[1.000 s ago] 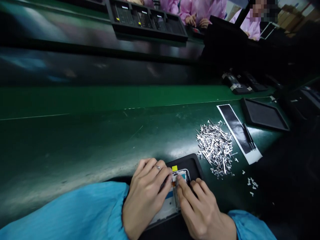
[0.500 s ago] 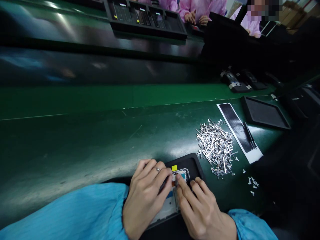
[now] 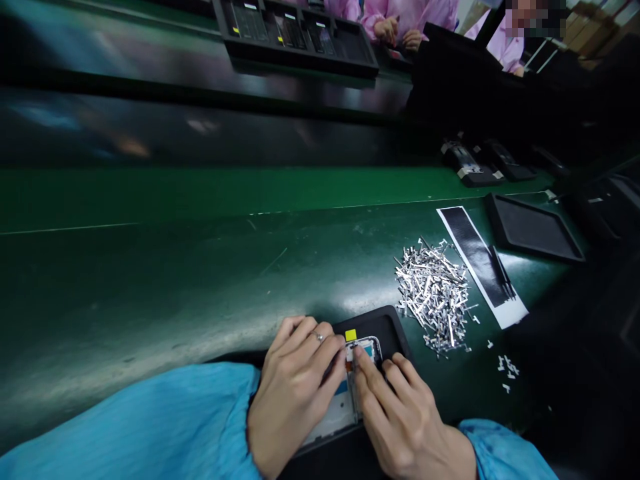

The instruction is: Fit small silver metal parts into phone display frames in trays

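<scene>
nearest, two bare hands in blue sleeves (image 3: 165,420) bend over a flat, phone-like device (image 3: 333,417), which lies inside a black tray (image 3: 384,324) on the green table (image 3: 150,280). the device is tilted in view, its lower part a plain silvery grey, its upper end pale-framed with patches of blue and a touch of orange; a yellow tab (image 3: 351,335) sits just beyond its top edge. the left hand (image 3: 297,380) has thumb and forefinger drawn narrow at the device's left side; i cannot tell whether they pinch anything. the right hand (image 3: 400,413) sets its forefinger on the upper end, other fingers curled, and any small part beneath is hidden. farther off to the right lie a heap of small metal pieces (image 3: 433,297) and a white-edged black strip (image 3: 473,250). compared with half a second ago, both hands and the device keep the same pose; the scene has merely slid slightly rightward in view.
</scene>
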A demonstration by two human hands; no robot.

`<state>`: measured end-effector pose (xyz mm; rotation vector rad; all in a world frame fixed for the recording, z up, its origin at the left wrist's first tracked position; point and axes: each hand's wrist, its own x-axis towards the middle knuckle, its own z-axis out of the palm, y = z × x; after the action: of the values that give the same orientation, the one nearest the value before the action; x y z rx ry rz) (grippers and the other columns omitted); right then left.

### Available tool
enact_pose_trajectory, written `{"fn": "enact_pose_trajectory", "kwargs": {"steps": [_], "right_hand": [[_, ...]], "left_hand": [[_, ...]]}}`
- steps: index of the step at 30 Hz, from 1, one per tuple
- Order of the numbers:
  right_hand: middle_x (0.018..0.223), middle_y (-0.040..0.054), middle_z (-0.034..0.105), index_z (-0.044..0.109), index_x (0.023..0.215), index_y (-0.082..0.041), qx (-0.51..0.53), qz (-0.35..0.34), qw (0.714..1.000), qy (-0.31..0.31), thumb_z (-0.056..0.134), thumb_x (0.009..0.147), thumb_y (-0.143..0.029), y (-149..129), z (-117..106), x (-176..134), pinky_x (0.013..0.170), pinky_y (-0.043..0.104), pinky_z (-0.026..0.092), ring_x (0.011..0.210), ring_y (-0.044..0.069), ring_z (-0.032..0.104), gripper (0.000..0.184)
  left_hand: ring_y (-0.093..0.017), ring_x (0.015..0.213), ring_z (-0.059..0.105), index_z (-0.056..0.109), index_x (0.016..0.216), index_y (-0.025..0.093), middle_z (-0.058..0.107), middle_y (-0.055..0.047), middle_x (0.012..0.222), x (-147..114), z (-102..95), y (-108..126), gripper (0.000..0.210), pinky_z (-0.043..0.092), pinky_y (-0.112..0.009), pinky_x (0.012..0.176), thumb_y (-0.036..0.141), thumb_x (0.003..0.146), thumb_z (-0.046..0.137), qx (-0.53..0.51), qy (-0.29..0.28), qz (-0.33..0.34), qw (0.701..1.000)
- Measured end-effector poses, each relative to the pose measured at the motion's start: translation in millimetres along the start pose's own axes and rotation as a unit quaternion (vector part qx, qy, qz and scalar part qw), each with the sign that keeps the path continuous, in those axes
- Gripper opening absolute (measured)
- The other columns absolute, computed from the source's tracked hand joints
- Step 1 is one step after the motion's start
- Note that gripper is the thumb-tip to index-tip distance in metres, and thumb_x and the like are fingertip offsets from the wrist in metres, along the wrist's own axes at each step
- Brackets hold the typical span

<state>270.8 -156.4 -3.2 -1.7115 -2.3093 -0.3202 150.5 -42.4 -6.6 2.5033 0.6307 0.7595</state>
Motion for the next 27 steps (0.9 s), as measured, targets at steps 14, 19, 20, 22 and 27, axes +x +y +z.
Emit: {"fn": "enact_pose_trajectory", "kwargs": {"steps": [14, 19, 20, 22, 27], "right_hand": [[0.111, 0.0181, 0.056, 0.058, 0.1, -0.002, -0.013, -0.015, 1.0, -0.015, 0.027, 0.077, -0.004, -2.8, 0.2, -1.0, 0.077, 0.041, 0.042, 0.083, 0.024, 0.057, 0.039], [0.113, 0.018, 0.055, 0.057, 0.102, -0.002, -0.019, -0.007, 0.999, -0.031, 0.026, 0.076, -0.002, -4.9, -1.7, -1.7, 0.08, 0.04, 0.042, 0.083, 0.022, 0.057, 0.04], [0.113, 0.0182, 0.055, 0.057, 0.102, -0.002, -0.019, -0.005, 0.999, -0.03, 0.026, 0.076, -0.002, -5.2, -2.0, -1.7, 0.08, 0.04, 0.042, 0.083, 0.022, 0.057, 0.04], [0.112, 0.0185, 0.055, 0.057, 0.101, -0.002, -0.015, -0.003, 0.999, -0.031, 0.026, 0.076, -0.001, -5.6, -2.4, -1.5, 0.08, 0.04, 0.043, 0.081, 0.021, 0.058, 0.04], [0.112, 0.0197, 0.055, 0.057, 0.101, -0.001, -0.001, -0.011, 1.0, -0.026, 0.026, 0.075, -0.002, -4.1, -2.7, 0.6, 0.074, 0.041, 0.046, 0.079, 0.022, 0.058, 0.04]], "left_hand": [[-0.016, 0.064, 0.044, 0.055, 0.071, 0.013, 0.054, -0.003, 0.066, -0.8, 0.0, -1.1, 0.022, 0.037, -0.034, 0.064, 0.01, 0.084, 0.036, 0.009, -0.005, 0.02, 1.0], [-0.016, 0.064, 0.044, 0.056, 0.072, 0.012, 0.054, -0.004, 0.067, -1.4, -0.4, -1.1, 0.024, 0.037, -0.034, 0.064, 0.007, 0.083, 0.035, 0.019, -0.007, 0.034, 0.999], [-0.016, 0.063, 0.044, 0.056, 0.071, 0.012, 0.054, -0.004, 0.067, -1.5, -0.4, -1.4, 0.024, 0.037, -0.034, 0.064, 0.007, 0.083, 0.035, 0.019, -0.006, 0.037, 0.999], [-0.016, 0.064, 0.044, 0.056, 0.072, 0.012, 0.055, -0.004, 0.067, -1.5, -0.4, -2.1, 0.025, 0.037, -0.034, 0.064, 0.007, 0.083, 0.035, 0.021, -0.009, 0.039, 0.999], [-0.016, 0.065, 0.044, 0.057, 0.073, 0.013, 0.054, -0.004, 0.068, 0.0, -0.1, -3.2, 0.026, 0.037, -0.033, 0.063, 0.008, 0.083, 0.033, 0.021, -0.022, 0.032, 0.999]]}}
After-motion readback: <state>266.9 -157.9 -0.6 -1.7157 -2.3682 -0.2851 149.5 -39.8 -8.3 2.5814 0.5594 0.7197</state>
